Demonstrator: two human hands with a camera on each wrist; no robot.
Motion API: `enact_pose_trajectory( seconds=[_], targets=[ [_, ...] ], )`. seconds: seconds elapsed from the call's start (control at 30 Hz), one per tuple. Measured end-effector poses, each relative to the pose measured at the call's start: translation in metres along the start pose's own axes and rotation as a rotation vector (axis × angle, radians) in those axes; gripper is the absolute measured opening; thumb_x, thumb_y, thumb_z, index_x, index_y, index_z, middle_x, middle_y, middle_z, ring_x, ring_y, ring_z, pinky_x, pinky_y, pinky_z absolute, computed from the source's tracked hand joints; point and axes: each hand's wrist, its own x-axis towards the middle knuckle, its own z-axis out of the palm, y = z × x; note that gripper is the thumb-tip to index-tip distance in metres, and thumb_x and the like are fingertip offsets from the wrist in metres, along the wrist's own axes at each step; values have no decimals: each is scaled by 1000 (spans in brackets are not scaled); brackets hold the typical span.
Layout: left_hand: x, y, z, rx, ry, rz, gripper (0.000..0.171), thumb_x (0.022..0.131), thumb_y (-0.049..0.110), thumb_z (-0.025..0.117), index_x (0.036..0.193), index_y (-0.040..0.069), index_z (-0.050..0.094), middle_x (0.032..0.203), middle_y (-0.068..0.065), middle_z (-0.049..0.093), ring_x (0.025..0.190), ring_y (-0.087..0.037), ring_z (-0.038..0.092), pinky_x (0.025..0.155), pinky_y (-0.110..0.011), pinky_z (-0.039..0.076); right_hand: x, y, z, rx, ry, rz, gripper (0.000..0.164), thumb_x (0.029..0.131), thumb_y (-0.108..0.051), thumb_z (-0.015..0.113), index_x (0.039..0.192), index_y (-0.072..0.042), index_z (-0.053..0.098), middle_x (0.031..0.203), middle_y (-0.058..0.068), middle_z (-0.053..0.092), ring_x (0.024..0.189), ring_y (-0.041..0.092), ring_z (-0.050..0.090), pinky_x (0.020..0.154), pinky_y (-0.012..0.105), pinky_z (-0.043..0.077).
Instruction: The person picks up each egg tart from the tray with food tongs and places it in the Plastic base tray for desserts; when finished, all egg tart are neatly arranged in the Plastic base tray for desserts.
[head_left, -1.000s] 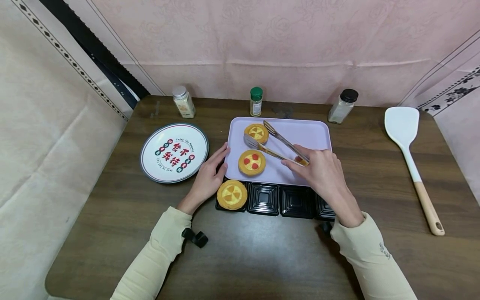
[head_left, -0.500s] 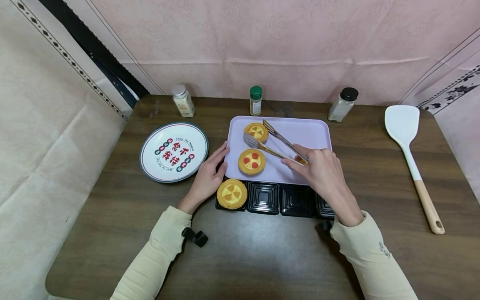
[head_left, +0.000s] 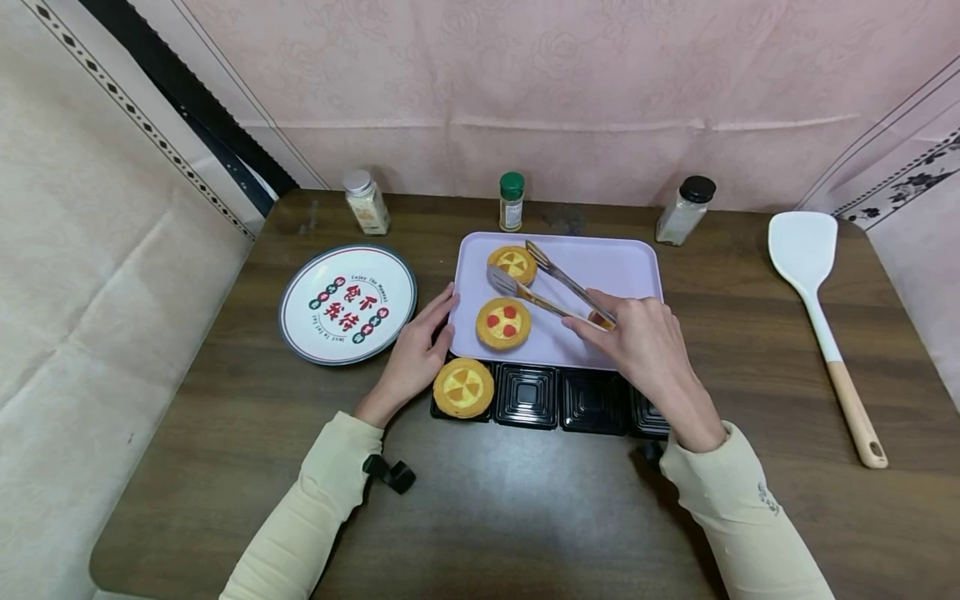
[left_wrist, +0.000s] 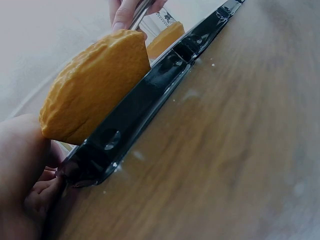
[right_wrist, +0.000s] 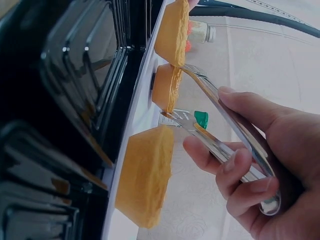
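In the head view my right hand [head_left: 637, 342] grips metal tongs [head_left: 566, 279]. The tongs' spread ends lie on either side of the far round yellow tart [head_left: 513, 264], which sits on a pale lilac tray [head_left: 630, 262]. Nearer on that tray is a tart with red spots [head_left: 503, 324]. The right wrist view shows another tart [right_wrist: 145, 175] beside my right hand, mostly hidden under it from above. My left hand [head_left: 416, 354] rests with extended fingers against the tray's left edge. Close to its wrist, a larger tart [head_left: 463, 389] occupies the left compartment of a black plastic tray [head_left: 527, 397].
A white plate with red lettering [head_left: 348, 306] lies left of my left hand. Three seasoning bottles, white-capped [head_left: 367, 202], green-capped [head_left: 512, 202] and black-capped [head_left: 686, 210], line the back of the table. A white spatula with a wooden handle [head_left: 825, 333] lies at right.
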Motion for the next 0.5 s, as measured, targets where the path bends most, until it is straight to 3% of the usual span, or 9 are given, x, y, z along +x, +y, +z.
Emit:
enact_pose_trajectory(
  seconds=[0.13,0.27,0.5],
  targets=[
    [0,0,0,-5,-1,-3,46,100,4,49,145,0,45,157,-7,32,140,-17,32,110,-40,32,0,0,-1,1,12,-9,50,84,-36,78,119,0,71,59,4,63,38,13,32,37,30,28],
    [-1,0,0,-6,0,-6,46,100,4,49,145,1,45,157,-7,32,140,-16,32,110,-39,32,-1,1,-5,-4,38,-22,51,83,-35,80,119,-1,71,45,-2,47,38,14,32,37,30,30],
    [-1,0,0,-5,-4,-13,46,100,4,49,146,0,44,157,-7,32,140,-18,32,111,-39,31,-9,0,-21,8,86,-43,50,82,-36,80,119,-4,71,42,-8,40,36,13,26,37,30,28]
  ],
)
